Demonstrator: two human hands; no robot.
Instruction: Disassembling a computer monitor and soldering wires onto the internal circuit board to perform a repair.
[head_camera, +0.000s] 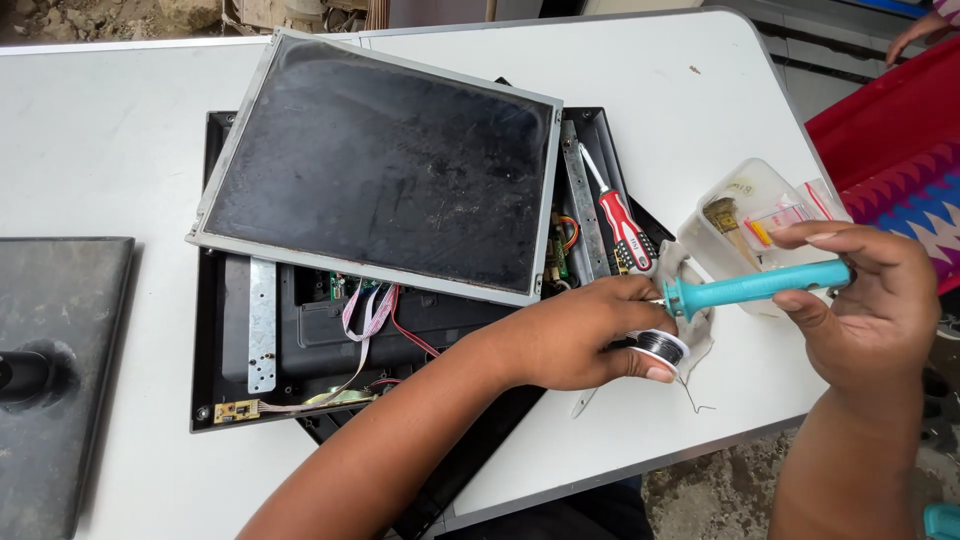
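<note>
Soldering iron (755, 288), light and rigid, lies gripped by its teal handle in right hand (868, 300); left hand (585, 340), at 9 o'clock, pinches solder spool (660, 348).

Screwdriver (622, 226) and tub (745, 215) (clear plastic) crowd hands.

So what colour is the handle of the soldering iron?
Teal: the soldering iron handle in the right hand, clearest in the head view.
</note>
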